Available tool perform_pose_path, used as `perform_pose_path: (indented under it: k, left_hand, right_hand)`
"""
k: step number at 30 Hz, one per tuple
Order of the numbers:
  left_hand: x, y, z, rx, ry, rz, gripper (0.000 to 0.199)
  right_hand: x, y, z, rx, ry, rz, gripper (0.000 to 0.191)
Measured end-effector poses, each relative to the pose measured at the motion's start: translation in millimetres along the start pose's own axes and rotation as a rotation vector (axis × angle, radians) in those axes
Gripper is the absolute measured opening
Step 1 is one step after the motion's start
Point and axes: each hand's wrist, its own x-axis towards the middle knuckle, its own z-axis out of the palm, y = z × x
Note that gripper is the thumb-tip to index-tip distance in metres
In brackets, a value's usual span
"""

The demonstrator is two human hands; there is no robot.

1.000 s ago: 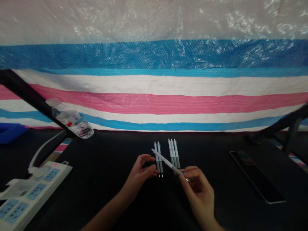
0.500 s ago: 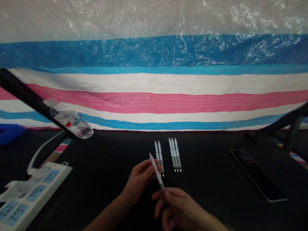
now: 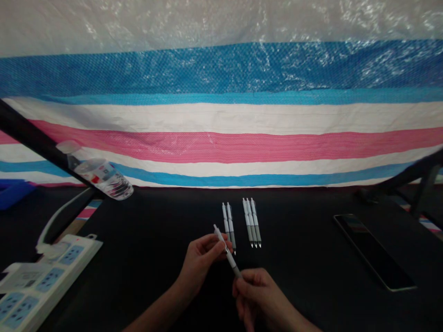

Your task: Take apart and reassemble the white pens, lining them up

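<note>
A white pen with a grey grip slants between my two hands, above the black table. My left hand pinches its white upper barrel between thumb and fingers. At the lower end my right hand is closed on the grey grip, and its fingers hide the tip. Just beyond my left hand lie two similar pens side by side, their lower part partly covered by my fingers. To their right, three more matching pens lie in a row with tips toward me.
A black phone lies on the table at the right. On the left sit a white power strip with a plugged-in cable and a tilted clear bottle by a black bar. Striped sheeting hangs behind.
My right hand has moved slightly to the right and its fingers have closed in more around the pen's lower end. The held pen has shifted slightly down; the lying pens stay put.
</note>
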Motion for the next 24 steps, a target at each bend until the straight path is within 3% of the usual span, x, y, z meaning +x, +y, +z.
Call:
perform_pose_path:
  k: [4,9,11,24]
  left_hand:
    - [2.1,2.3,-1.4,-0.053,-0.027,0.057,0.035]
    - [8.2,3.6,-5.3,-0.135,-0.045,0.069,0.036]
    - [9.4,3.7,-5.8,-0.140,-0.054,0.057,0.036]
    - [7.3,8.6,-3.8,-0.186,-0.023,0.024,0.039]
  right_hand:
    - [-1.1,-2.6,2.3,0.078,0.022,-0.036,0.050]
    - [2.0,-1.7,-3.9,0.213,-0.064,0.023,0.048]
    - [2.5,-2.6,-5.5,0.211,-0.068,0.017,0.042]
    - [0.9,-6.9,-7.4,0.180,-0.107,0.085,0.046]
